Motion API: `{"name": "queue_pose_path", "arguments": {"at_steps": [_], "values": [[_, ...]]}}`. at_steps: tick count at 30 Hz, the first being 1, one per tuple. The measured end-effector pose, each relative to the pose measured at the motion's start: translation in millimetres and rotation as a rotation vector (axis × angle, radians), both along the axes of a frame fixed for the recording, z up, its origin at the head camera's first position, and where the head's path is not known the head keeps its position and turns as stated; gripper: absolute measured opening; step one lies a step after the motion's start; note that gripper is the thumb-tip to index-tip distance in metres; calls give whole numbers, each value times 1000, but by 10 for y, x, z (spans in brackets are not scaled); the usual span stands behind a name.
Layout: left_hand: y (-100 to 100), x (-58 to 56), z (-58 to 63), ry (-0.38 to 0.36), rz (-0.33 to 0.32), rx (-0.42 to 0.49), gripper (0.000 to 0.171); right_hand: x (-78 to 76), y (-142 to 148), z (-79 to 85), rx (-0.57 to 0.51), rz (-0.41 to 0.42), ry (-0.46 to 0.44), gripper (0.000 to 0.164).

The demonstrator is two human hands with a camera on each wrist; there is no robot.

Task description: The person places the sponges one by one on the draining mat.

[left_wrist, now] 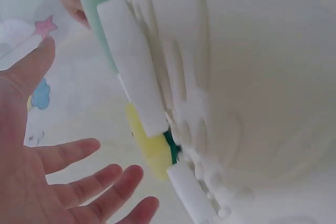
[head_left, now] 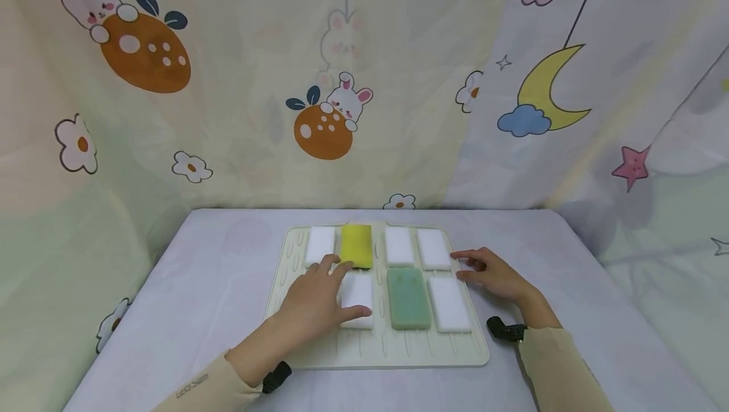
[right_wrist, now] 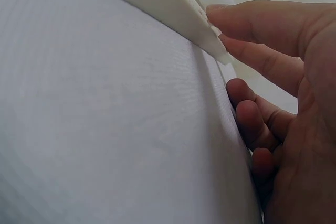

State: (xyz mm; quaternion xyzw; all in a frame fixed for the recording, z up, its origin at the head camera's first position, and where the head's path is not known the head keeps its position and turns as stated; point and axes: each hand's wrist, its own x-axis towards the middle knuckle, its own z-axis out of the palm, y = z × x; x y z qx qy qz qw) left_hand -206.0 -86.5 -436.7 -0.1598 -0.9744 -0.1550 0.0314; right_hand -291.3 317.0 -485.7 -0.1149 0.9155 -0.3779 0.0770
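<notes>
On a cream ridged tray [head_left: 410, 358], rectangular sponges lie in two rows. My left hand [head_left: 313, 298] hovers palm down with spread fingers above a white sponge [head_left: 360, 292] in the near row. Its fingertips are close to a yellow sponge [head_left: 356, 244], whose dark green underside shows in the left wrist view [left_wrist: 152, 142]. Beside the white one lies a pale green sponge [head_left: 408, 298]. My right hand [head_left: 501, 279] is at the tray's right edge, thumb and index finger stretched towards the white sponges [head_left: 434, 249] there, other fingers loosely bent. Whether it touches them is unclear.
More white sponges lie at the far left [head_left: 321, 242], far middle [head_left: 398, 246] and near right [head_left: 450, 304] of the tray. A white cloth [head_left: 222, 285] covers the table. Behind it hangs a curtain [head_left: 239, 83] printed with rabbits and flowers.
</notes>
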Motion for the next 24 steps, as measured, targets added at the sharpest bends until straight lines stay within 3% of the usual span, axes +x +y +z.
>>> {"name": "queue_pose_path", "arguments": {"at_steps": [10,17,24], "values": [[-325,-182,70,44,14,126,81,-72,-16,45,2,-18,4,51],[-563,-346,-12,91,13,154,77,-52,-44,112,-17,-65,35,56],[-797,-516,-10,91,15,148,81,-43,-57,173,-24,-73,67,69]]}}
